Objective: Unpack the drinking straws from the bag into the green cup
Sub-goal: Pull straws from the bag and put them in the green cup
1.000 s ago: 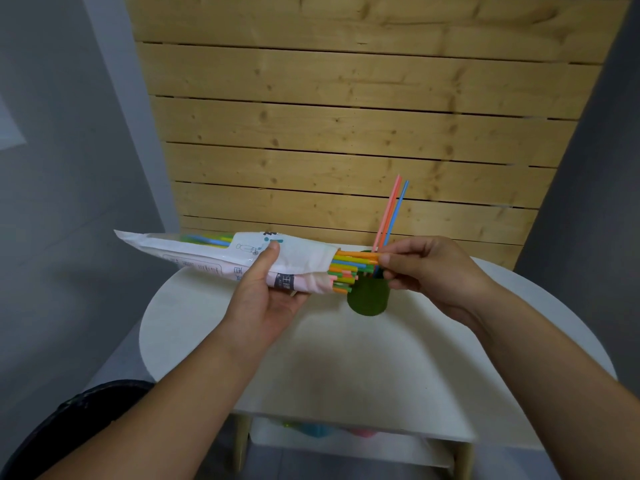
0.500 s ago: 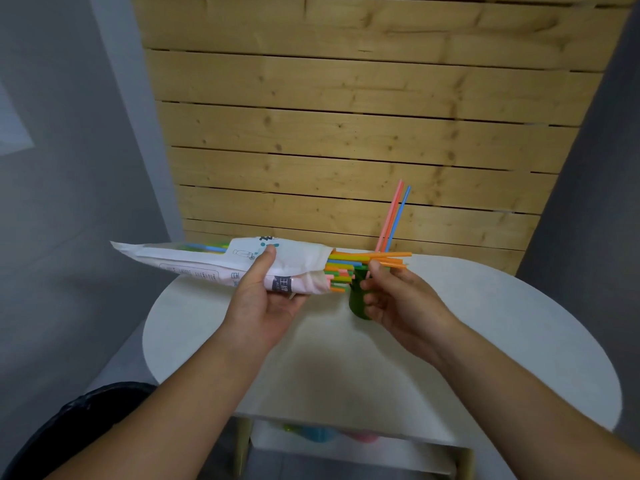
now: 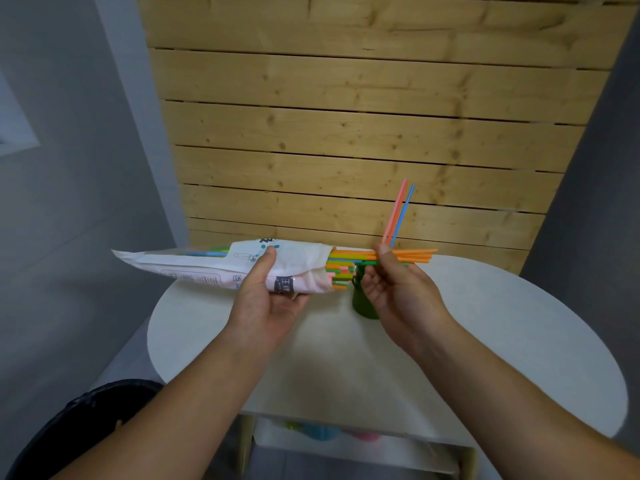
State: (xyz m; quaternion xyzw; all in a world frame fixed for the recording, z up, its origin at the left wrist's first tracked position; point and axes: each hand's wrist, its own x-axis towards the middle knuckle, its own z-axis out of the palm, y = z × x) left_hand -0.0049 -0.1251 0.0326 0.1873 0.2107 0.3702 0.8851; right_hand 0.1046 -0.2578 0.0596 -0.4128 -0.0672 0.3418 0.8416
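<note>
Fingers (image 3: 367, 276) of the right hand (image 3: 398, 296) curl under a small bunch of orange straws (image 3: 417, 256), and the thumb presses on top of them, so this hand pinches the bunch where it sticks out of the bag (image 3: 194, 268). The left hand (image 3: 266, 306) grips the bag near its open mouth, thumb on top and the other fingers beneath, and holds it level above the table (image 3: 519, 341). Many more coloured straws show in the mouth and through the clear strip of the bag.

The bunch lies on a left-to-right axis with its free ends pointing right. The green cup (image 3: 362, 306) stands on the table just below and behind the right hand, which partly hides it; its rim is not visible. A pink straw (image 3: 394, 213) and a blue straw (image 3: 403, 216) rise from it, leaning right. The right hand is the nearer one to the cup. In my judgement, the bunch must come clear of the bag and be turned from level to upright before it can drop in.

The table is round, white and matt. A plank wall (image 3: 346, 133) rises behind it, between grey walls. A dark bin (image 3: 86, 427) sits at lower left, and a shelf (image 3: 346, 448) under the table holds blurred coloured things.
</note>
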